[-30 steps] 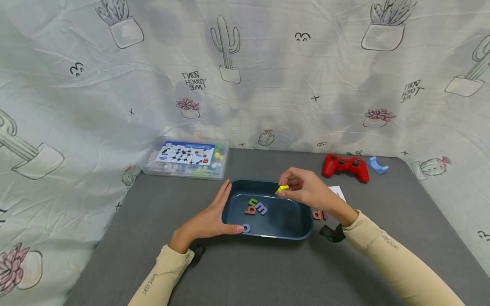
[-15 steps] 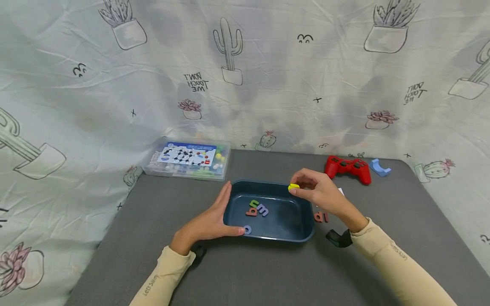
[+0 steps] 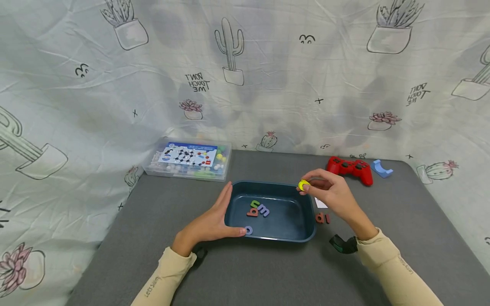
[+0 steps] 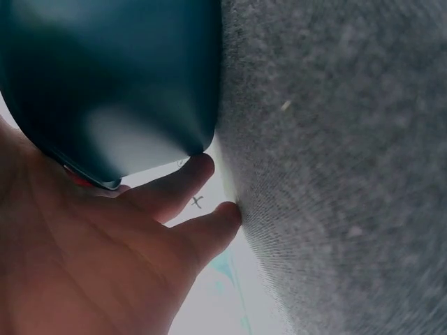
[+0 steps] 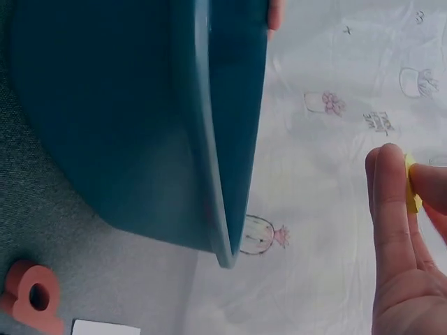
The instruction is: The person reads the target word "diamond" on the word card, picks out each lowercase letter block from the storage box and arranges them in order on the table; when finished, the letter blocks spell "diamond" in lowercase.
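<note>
My left hand [image 3: 208,223] spans the left end of a dark blue tray [image 3: 291,219], its fingers straight along the outside and its thumb at the front rim. Beside that thumb lies a purple ring-shaped letter [image 3: 249,230]. A green n [image 3: 254,204], a purple m [image 3: 263,210] and a reddish letter [image 3: 252,212] lie together inside the tray. Over the tray's back right corner, my right hand [image 3: 333,191] pinches a small yellow piece [image 3: 303,185] between thumb and fingers. The right wrist view shows the yellow piece [image 5: 413,185] partly hidden by the fingers.
Right of the tray lie two reddish letters [image 3: 319,218] and a white card [image 3: 320,203], partly hidden by my right hand. A red game controller [image 3: 350,170] and a blue curved piece [image 3: 382,168] are behind. At back left stands a clear plastic case [image 3: 187,161].
My right hand has moved right across the tray with the yellow piece, and the piece's broader face now shows. The white card's visible part has shifted. My left hand stays on the tray.
</note>
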Demonstrator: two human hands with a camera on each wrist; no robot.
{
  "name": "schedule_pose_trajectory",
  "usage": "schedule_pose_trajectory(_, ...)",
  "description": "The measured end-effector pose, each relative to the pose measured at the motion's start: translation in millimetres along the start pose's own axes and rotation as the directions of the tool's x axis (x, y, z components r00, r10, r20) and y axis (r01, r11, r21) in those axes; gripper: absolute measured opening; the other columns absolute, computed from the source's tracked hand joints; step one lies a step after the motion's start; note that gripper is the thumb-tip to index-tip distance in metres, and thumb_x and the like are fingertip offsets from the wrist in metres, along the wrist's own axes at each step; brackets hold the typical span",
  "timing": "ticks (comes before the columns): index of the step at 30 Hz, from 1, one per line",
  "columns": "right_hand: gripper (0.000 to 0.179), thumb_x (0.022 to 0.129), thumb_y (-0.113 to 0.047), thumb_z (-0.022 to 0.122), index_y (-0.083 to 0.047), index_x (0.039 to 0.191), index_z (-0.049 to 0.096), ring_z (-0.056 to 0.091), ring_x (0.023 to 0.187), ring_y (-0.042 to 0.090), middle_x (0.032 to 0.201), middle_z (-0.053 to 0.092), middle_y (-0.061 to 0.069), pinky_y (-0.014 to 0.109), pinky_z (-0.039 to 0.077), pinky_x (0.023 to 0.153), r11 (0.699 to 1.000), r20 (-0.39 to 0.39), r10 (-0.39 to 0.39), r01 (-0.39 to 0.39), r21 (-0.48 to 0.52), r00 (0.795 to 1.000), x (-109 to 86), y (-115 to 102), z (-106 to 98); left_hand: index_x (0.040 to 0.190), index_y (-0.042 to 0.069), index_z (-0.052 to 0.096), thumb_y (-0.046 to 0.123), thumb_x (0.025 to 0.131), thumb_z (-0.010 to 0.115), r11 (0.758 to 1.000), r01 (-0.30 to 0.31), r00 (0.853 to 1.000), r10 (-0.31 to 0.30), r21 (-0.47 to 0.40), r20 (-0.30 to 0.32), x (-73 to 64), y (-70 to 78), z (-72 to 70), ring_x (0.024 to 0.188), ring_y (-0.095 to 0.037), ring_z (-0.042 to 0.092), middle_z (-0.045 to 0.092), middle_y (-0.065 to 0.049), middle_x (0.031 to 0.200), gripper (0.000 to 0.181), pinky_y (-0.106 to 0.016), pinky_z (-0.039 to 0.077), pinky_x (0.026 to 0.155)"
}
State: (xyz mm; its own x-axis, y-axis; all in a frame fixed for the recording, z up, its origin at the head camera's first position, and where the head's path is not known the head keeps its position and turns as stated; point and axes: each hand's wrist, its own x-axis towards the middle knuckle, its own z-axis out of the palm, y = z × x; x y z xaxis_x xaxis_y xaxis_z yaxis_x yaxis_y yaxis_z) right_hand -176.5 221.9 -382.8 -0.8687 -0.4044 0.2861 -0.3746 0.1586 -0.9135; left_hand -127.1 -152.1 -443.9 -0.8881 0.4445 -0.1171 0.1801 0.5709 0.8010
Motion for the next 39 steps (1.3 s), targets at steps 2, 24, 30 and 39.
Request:
schedule_pose_trajectory(2, 0.019, 0.1, 0.01, 0.069, 0.008, 0.119, 0.07, 0.078, 0.089, 0.022, 0.103, 0.074, 0.02, 0.029, 0.061, 0.086, 1.0, -0.015, -0.006, 0.006, 0.005, 1.0, -3.5, 2.3, -2.0, 0.172, 0.02, -0.011, 0.065, 0.083, 0.084, 1.0, 0.005, 1.0, -0.005, 0.002, 0.003, 0.3, -0.4, 0.4, 0.162, -0.037, 0.011, -0.016, 0.001, 0.178, 0.138, -0.067, 0.029, 0.119)
schedule_pose_trajectory(24, 0.028, 0.102, -0.001, 0.073, 0.004, 0.128, 0.065, 0.078, 0.096, 0.017, 0.116, 0.073, 0.026, 0.024, 0.059, 0.084, 0.976, -0.076, 0.175, -0.183, -0.117, 0.982, -33.5, 12.5, -18.9, 0.172, 0.019, -0.011, 0.066, 0.084, 0.083, 1.0, 0.017, 1.0, -0.017, -0.007, 0.004, -0.3, -6.2, 0.1, 0.161, -0.039, 0.011, -0.017, 0.001, 0.178, 0.137, -0.069, 0.029, 0.118)
schedule_pose_trajectory(30, 0.032, 0.099, -0.008, 0.08, 0.0, 0.128, 0.068, 0.073, 0.09, 0.02, 0.113, 0.073, 0.017, 0.027, 0.06, 0.076, 0.938, -0.109, 0.187, -0.21, -0.274, 0.976, -42.8, 16.0, -26.9, 0.173, 0.019, -0.011, 0.065, 0.085, 0.083, 1.0, -0.002, 1.0, 0.002, 0.001, 0.001, 1.4, -4.1, -1.2, 0.161, -0.038, 0.012, -0.016, 0.002, 0.178, 0.136, -0.068, 0.03, 0.118)
schedule_pose_trajectory(39, 0.03, 0.094, -0.003, 0.083, -0.002, 0.12, 0.069, 0.074, 0.092, 0.024, 0.111, 0.076, 0.013, 0.021, 0.057, 0.078, 0.856, -0.068, 0.164, -0.176, -0.485, 0.984, -55.8, 23.8, -44.0, 0.173, 0.02, -0.011, 0.065, 0.084, 0.083, 1.0, 0.007, 1.0, -0.007, 0.01, 0.005, 2.7, -2.1, -0.1, 0.161, -0.037, 0.01, -0.018, 0.002, 0.178, 0.136, -0.068, 0.027, 0.119)
